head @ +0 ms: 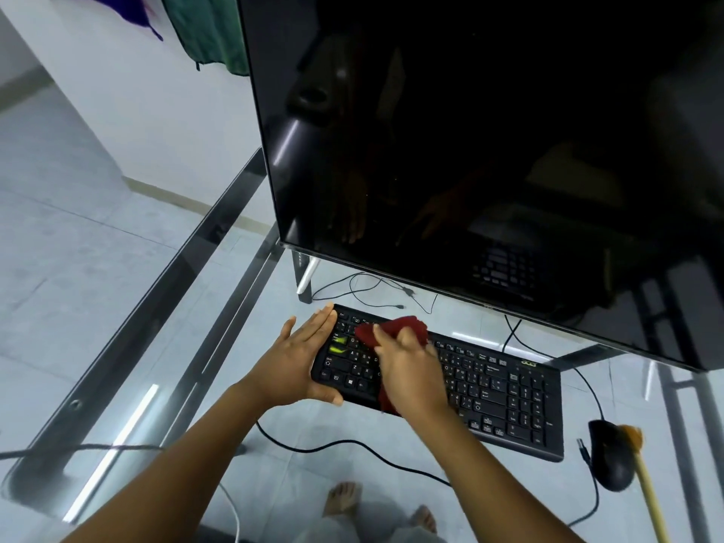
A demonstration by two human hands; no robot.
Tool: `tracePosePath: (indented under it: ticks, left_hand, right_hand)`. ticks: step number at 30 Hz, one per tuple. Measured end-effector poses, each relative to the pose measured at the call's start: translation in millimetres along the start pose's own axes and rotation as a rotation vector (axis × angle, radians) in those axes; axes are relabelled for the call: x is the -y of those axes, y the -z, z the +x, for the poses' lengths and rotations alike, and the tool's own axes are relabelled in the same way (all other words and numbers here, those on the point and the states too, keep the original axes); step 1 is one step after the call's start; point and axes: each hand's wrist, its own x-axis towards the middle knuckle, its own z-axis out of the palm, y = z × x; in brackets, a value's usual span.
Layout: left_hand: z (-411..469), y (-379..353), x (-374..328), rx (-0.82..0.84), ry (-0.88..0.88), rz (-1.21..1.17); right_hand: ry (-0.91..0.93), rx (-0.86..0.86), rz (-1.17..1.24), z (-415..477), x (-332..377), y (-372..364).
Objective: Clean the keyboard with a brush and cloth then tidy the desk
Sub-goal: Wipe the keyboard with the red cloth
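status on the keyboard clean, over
Left hand grips black keyboard at its left end. Right hand presses dark red cloth on the keys. Wooden-handled brush lies by black mouse, clear of the work.

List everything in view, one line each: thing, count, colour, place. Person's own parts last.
desk: one, clear glass, metal frame
monitor: one, black, back of desk
keyboard: one, black, before the monitor
cloth: one, dark red, on the keyboard's left half
mouse: one, black, right of keyboard
brush: one, wooden handle, orange head, against the mouse
cables: several, black, around the keyboard
clothes: two, purple and green, hanging top left
feet: two, bare, below the glass
left hand: holds the keyboard's left end
right hand: grips the cloth
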Motion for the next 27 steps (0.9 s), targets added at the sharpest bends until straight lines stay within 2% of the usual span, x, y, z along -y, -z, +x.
tracePosePath:
  ticks: [3,4,5,9,11,14,15,16,17,19,21,23,25,27]
  left_hand:
    - [-0.6,-1.4,3.1,-0.019,-0.012,0.011]
    - [-0.5,-1.5,3.4,-0.021,-0.019,0.015]
    - [-0.6,-1.1,3.4,-0.016,-0.020,0.013]
    - [-0.4,-0.5,1.5,-0.005,-0.001,-0.011]
    - [-0.7,-1.7,1.8,-0.010,0.001,-0.020]
    - [-1.2,-3.9,5.1,-0.023,-0.005,-0.021]
    - [-1.4,-3.7,5.3,-0.021,-0.010,-0.019]
    - [-1.2,-3.3,4.8,-0.014,-0.010,-0.022]
    - [-1.5,-2.5,4.1,-0.006,-0.003,-0.027]
    - [-0.8,-1.2,2.6,0.002,0.011,-0.037]
    - [-1.0,-1.0,2.0,0.001,0.015,-0.050]
    - [-1.5,-2.1,3.3,-0.013,0.005,-0.057]
    - [-2.0,-3.3,4.6,-0.025,-0.010,-0.061]
    - [-2.3,-3.2,4.6,-0.024,-0.007,-0.065]
  right_hand:
    - [0.327,0.092,0.052,-17.3,33.6,-5.4]
    - [0.378,0.121,0.031,-18.8,35.6,-3.8]
    - [0.358,0.127,0.031,-14.9,31.0,-0.9]
    - [-0.074,-0.019,0.026,14.2,0.6,7.3]
    - [-0.055,-0.019,0.043,16.4,7.5,5.7]
    - [0.278,0.170,0.083,-3.4,35.0,3.2]
    - [0.363,0.214,0.082,-6.4,36.4,5.3]
    - [0.374,0.233,0.088,-2.2,32.2,8.8]
    - [0.316,0.209,0.086,5.9,24.6,9.1]
    - [0.114,0.049,0.088,27.0,8.9,8.4]
    - [0.003,0.022,0.121,35.0,7.0,7.5]
    - [0.147,0.128,0.135,21.1,22.7,5.5]
    - [0.389,0.236,0.117,-2.3,33.4,7.4]
    - [0.445,0.258,0.083,3.4,27.3,8.5]
